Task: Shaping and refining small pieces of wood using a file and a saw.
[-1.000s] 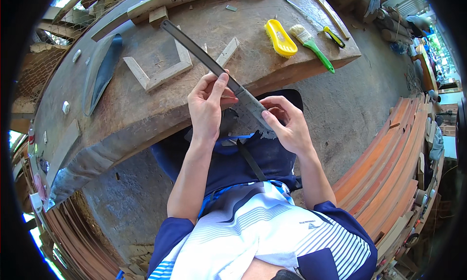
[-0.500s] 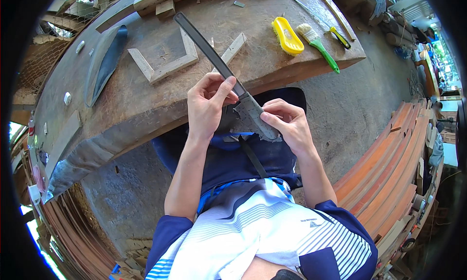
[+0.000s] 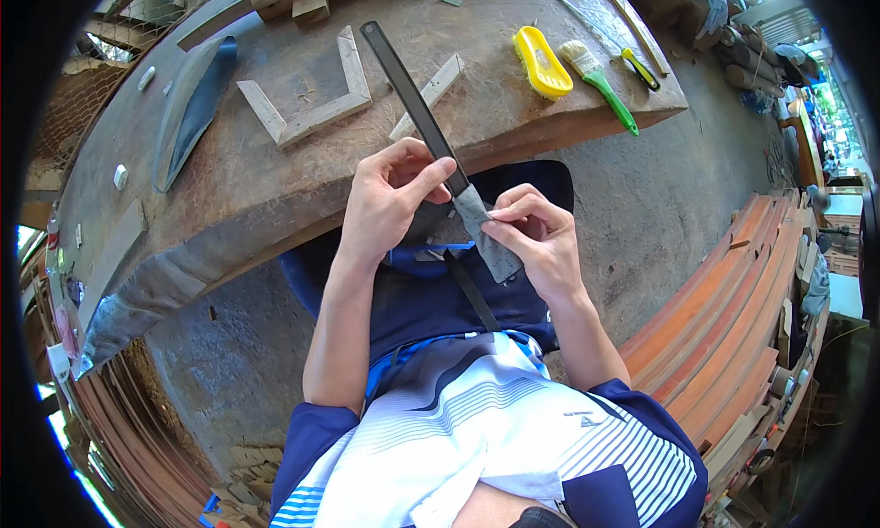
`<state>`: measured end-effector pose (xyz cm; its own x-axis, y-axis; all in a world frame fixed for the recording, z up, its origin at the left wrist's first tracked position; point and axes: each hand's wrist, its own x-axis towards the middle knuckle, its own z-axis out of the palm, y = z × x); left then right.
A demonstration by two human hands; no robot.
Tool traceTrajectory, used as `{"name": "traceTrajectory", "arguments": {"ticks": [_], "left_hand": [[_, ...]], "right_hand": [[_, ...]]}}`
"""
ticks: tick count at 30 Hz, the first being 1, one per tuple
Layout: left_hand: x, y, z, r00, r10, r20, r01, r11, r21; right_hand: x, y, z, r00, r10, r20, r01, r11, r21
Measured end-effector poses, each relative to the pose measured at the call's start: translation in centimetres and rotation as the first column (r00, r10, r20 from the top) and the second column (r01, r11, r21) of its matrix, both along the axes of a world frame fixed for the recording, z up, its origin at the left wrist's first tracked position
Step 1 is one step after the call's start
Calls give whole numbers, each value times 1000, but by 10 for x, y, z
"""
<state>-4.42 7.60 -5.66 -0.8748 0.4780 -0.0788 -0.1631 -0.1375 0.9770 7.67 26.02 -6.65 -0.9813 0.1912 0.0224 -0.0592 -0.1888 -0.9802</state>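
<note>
I hold a long, narrow dark bar [image 3: 409, 90] tilted in front of me, its rounded far end over the workbench [image 3: 215, 184]. Its near end sits in a grey, speckled wrap [image 3: 493, 246], which looks like worn cloth or tape. My left hand [image 3: 390, 193] is closed on the bar just above the wrap, thumb and fingers pinching it. My right hand [image 3: 538, 239] pinches the wrap's right edge between thumb and fingertips. What the bar is exactly, I cannot make out.
Wooden frame pieces [image 3: 321, 120] and a short wooden strip [image 3: 431, 97] lie on the bench. To the right are a yellow scrubbing brush [image 3: 543, 62], a green-handled paintbrush [image 3: 600, 88] and a yellow-black handled tool [image 3: 639, 68]. A curved dark sheet [image 3: 194, 111] lies left; reddish planks [image 3: 710, 308] are stacked right.
The bar has turned a little more upright and its far end has shifted right. My right hand has moved slightly left along the wrap, which now shows flatter and longer.
</note>
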Motion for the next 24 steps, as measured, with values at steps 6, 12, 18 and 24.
{"name": "traceTrajectory", "arguments": {"ticks": [6,12,18,24], "left_hand": [[1,1,-5,997,46,67,-46,999,-6],[6,3,-9,991,110,78,-111,994,6],[10,3,-21,961,272,55,-275,959,63],[19,12,-18,969,239,59,-245,961,128]], "right_hand": [[-6,-15,13,997,-37,-69,46,990,135],[-8,-15,24,974,5,-224,126,814,567],[-3,-6,4,985,-84,-151,151,842,518],[-17,-11,16,983,-96,-159,164,854,495]]}}
